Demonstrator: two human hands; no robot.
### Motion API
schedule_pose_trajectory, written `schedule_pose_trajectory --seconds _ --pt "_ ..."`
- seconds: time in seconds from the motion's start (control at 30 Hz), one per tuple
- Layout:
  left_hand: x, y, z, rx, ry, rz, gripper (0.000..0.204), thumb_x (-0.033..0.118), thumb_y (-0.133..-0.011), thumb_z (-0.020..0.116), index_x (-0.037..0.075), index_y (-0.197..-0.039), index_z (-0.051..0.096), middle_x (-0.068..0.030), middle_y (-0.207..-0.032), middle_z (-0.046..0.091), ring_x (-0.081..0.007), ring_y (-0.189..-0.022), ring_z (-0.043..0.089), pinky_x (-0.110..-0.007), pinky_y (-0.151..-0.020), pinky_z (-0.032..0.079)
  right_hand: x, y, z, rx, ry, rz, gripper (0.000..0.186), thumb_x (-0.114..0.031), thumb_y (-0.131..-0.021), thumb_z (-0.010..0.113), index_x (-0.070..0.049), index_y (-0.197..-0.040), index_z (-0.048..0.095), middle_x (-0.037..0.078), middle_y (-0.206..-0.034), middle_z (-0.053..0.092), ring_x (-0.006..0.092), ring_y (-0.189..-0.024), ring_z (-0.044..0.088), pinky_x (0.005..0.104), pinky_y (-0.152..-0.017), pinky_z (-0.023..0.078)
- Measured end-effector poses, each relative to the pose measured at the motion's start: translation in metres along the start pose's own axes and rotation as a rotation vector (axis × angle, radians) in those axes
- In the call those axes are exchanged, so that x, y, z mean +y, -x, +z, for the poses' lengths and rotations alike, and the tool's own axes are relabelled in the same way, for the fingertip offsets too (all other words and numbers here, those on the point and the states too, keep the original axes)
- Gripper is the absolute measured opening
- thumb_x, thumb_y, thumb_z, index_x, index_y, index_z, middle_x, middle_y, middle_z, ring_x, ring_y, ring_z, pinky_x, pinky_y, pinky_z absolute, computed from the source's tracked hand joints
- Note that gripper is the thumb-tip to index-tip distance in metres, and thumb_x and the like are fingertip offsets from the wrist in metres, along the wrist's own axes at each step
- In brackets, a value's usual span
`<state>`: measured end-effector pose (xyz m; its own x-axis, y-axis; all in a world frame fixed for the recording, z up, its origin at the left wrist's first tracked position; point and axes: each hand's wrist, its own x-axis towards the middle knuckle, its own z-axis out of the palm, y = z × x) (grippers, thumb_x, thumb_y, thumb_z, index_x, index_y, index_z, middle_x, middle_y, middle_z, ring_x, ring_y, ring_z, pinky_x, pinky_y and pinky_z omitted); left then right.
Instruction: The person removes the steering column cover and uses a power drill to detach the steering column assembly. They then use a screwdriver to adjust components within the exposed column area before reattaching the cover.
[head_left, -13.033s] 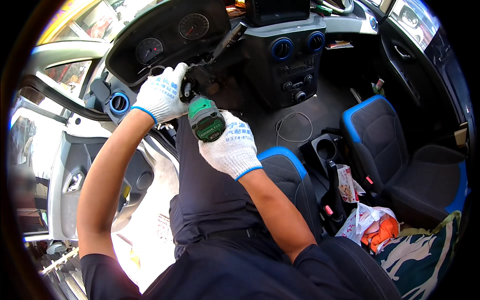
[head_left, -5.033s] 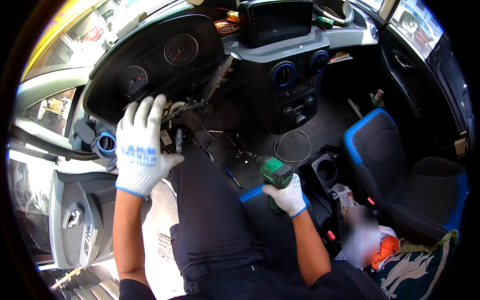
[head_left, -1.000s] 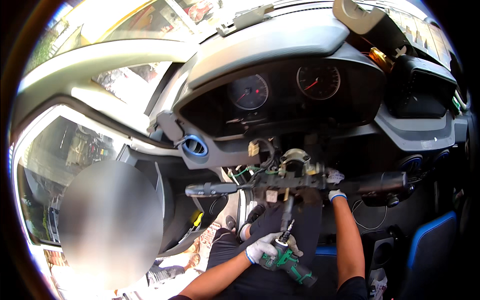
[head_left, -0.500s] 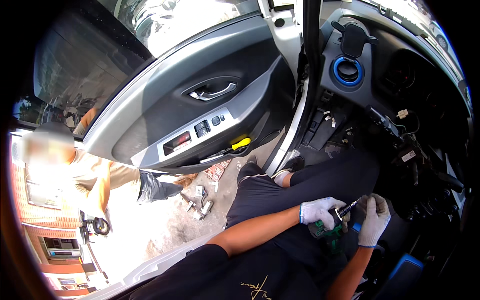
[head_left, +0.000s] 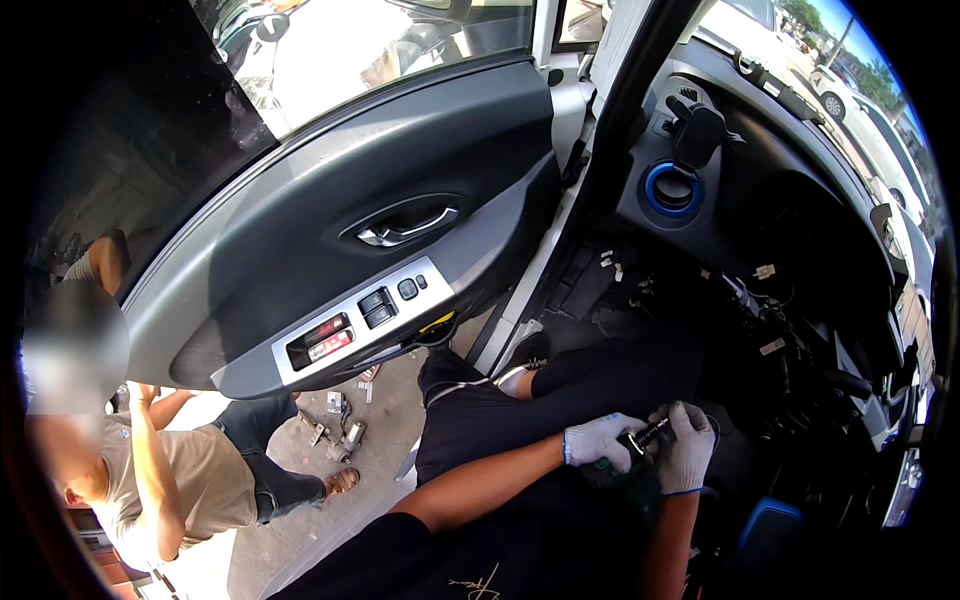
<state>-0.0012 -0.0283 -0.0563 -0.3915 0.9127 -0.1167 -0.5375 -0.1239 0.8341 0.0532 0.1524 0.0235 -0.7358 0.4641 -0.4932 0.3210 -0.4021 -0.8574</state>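
Note:
A dark green cordless drill lies in front of my body, its lower part in deep shade. My left hand, in a white knit glove, is closed around the drill's front end by the chuck. A dark, slim bit points from the chuck towards the right. At its tip, the gloved fingers of my right hand are pinched together on the bit. Whether they hold any small piece besides it is hidden.
At my left the car door stands open. A person is beyond it, near metal parts on the ground. Ahead, the dashboard has a blue-ringed cup holder, with loose wiring and connectors at the opened steering column area.
My view has swung, so both hands and the drill appear further left. My right fingers are now closer to the chuck along the bit. The person outside shows more fully.

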Motion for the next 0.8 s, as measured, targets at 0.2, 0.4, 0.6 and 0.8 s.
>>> schedule_pose_trajectory --seconds 0.2,0.4,0.6,0.8 --pt "-0.011 -0.008 -0.002 -0.026 0.012 0.040 0.053 0.005 -0.073 0.081 0.000 -0.125 0.074 -0.0032 -0.104 0.076 -0.0143 -0.097 0.071 -0.030 -0.087 0.059 -0.013 0.004 0.002 0.018 -0.150 0.108 0.017 -0.009 -0.110 0.071 0.006 -0.116 0.066 0.022 -0.104 0.077 0.0247 -0.070 0.073 0.0357 -0.054 0.060" --pt "0.013 -0.010 0.007 -0.076 -0.011 0.003 0.060 0.008 -0.068 0.079 -0.002 -0.127 0.071 -0.0101 -0.118 0.080 -0.0223 -0.113 0.074 -0.035 -0.107 0.057 -0.026 0.004 -0.011 -0.059 -0.100 0.141 0.020 -0.007 -0.109 0.072 0.008 -0.121 0.072 0.021 -0.111 0.079 0.0256 -0.091 0.078 0.0358 -0.070 0.066" --pt "0.033 -0.006 0.018 -0.049 -0.185 -0.041 0.057 0.012 -0.071 0.076 -0.004 -0.124 0.069 -0.0171 -0.121 0.083 -0.0239 -0.118 0.075 -0.036 -0.110 0.056 -0.027 0.012 -0.017 -0.119 -0.123 0.124 0.019 -0.012 -0.109 0.075 0.006 -0.113 0.073 0.019 -0.101 0.078 0.0223 -0.074 0.075 0.0338 -0.052 0.056" --pt "0.015 -0.009 0.016 -0.039 -0.186 -0.051 0.056 0.009 -0.070 0.079 -0.004 -0.124 0.071 -0.0161 -0.120 0.082 -0.0199 -0.117 0.074 -0.034 -0.106 0.057 -0.024 0.016 -0.021 -0.112 -0.170 0.112 0.017 -0.012 -0.109 0.075 0.005 -0.109 0.073 0.017 -0.094 0.076 0.0208 -0.058 0.068 0.0339 -0.041 0.047"
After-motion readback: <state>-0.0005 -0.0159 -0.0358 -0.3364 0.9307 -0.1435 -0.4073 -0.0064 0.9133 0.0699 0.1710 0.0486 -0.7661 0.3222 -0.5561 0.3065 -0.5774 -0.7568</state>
